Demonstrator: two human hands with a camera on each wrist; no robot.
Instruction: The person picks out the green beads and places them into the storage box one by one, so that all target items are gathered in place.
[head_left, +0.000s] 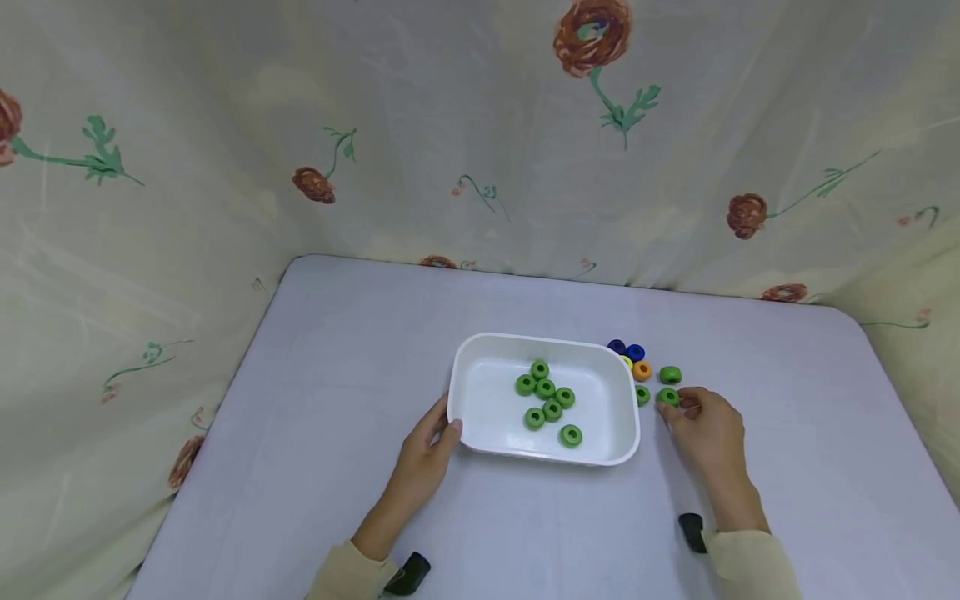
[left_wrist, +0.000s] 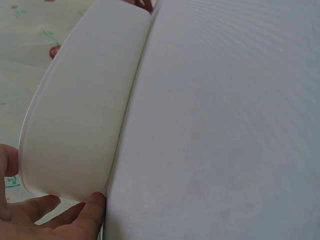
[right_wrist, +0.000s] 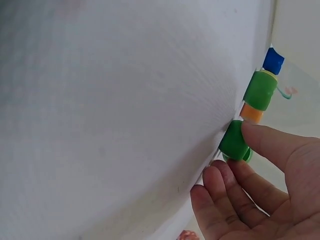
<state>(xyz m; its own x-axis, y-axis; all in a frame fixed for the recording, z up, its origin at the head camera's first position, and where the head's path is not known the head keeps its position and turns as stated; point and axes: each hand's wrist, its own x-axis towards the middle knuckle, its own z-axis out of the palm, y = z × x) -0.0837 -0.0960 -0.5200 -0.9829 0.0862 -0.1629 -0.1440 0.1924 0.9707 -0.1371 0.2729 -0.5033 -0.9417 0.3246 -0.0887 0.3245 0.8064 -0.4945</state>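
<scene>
My left hand [head_left: 422, 457] grips the left end of a white plastic tray [head_left: 487, 408], thumb at the rim and fingers against the outer wall. Several green ring-shaped beads [head_left: 545, 389] lie inside the tray. To the right of it, my right hand [head_left: 708, 429] pinches a green bead [head_left: 667, 397] between thumb and forefinger, close to the tabletop. In the right wrist view that bead [right_wrist: 234, 141] sits against the thumb tip. Another green bead [head_left: 671, 375] lies just beyond it, and one more [head_left: 642, 395] is beside the tray wall.
Dark blue [head_left: 617, 347], blue [head_left: 635, 352], yellow [head_left: 627, 362] and orange [head_left: 642, 371] beads cluster at the tray's right back corner; the tray partly hides the yellow one. A white-covered table [head_left: 337, 358] carries everything, with a flowered curtain [head_left: 420, 100] behind and at both sides.
</scene>
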